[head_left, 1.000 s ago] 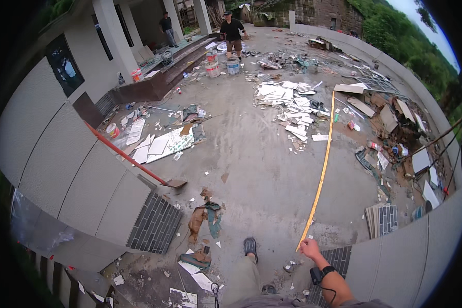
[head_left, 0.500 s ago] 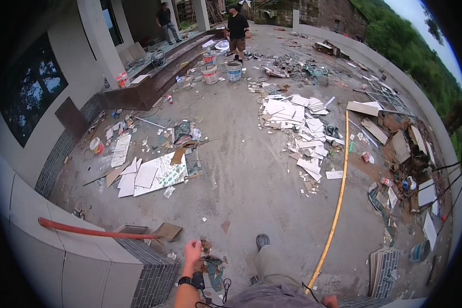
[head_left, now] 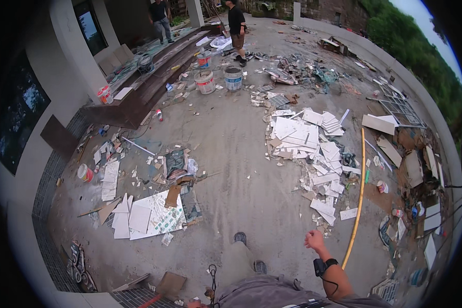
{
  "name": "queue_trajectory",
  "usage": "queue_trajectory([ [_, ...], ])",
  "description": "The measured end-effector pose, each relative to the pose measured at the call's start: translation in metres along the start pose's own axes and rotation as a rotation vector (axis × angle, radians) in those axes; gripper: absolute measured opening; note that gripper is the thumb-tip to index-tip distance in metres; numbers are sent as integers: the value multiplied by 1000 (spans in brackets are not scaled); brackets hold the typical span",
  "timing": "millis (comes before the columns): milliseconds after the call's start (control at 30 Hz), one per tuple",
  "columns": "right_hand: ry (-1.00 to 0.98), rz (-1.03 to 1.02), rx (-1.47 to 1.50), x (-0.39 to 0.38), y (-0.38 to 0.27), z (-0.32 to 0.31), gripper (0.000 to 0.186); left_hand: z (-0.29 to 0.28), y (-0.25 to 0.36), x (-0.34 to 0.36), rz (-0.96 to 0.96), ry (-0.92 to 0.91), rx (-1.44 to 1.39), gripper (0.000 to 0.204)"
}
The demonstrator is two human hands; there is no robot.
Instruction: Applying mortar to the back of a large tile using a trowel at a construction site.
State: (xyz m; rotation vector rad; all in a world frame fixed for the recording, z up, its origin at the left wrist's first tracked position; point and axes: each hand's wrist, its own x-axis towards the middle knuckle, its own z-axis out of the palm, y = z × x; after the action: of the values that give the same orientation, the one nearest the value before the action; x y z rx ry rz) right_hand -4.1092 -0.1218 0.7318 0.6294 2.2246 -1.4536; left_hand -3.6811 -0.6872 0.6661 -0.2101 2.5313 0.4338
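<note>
My right hand (head_left: 314,239) is out in front over the concrete, left of a long yellow strip (head_left: 358,205). Its fingers are loosely curled and nothing shows in them. A black device (head_left: 325,266) with a cable is strapped on that wrist. Only a little of my left hand (head_left: 194,304) appears at the lower edge, its fingers mostly hidden. Close to it are a brown board piece (head_left: 170,284) and part of a red handle (head_left: 150,300). My shoes (head_left: 239,237) are on the concrete, one ahead of the other.
Broken white tiles (head_left: 297,132) lie heaped ahead on the right; white boards (head_left: 156,215) lie on the left. Buckets (head_left: 233,79) stand near brown steps (head_left: 164,77). One person (head_left: 236,25) stands beyond them, another (head_left: 160,20) by the steps. Debris (head_left: 416,169) lines the right wall.
I have moved forward, and the tile heap and boards are nearer. My right hand has swung forward into view; my left has dropped back to the lower edge. The red-handled tool has mostly left view.
</note>
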Motion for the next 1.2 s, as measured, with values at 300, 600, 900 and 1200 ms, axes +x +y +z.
queue_trajectory([
  [300, 56, 132, -58, 262, -202, 50, 21, -207, -28, 355, -11, 82, -715, 23],
  [600, -401, 162, -446, 378, -245, 97, 19, -641, 21, 820, -279, 640, -1159, 21],
  [900, -79, 323, 74, 778, -542, 168, 21, -727, 34, 1013, -559, 37, -941, 19],
  [1200, 31, -114, -50, 1100, -929, 220, 24, -736, 8, 1165, -547, -53, -296, 23],
])
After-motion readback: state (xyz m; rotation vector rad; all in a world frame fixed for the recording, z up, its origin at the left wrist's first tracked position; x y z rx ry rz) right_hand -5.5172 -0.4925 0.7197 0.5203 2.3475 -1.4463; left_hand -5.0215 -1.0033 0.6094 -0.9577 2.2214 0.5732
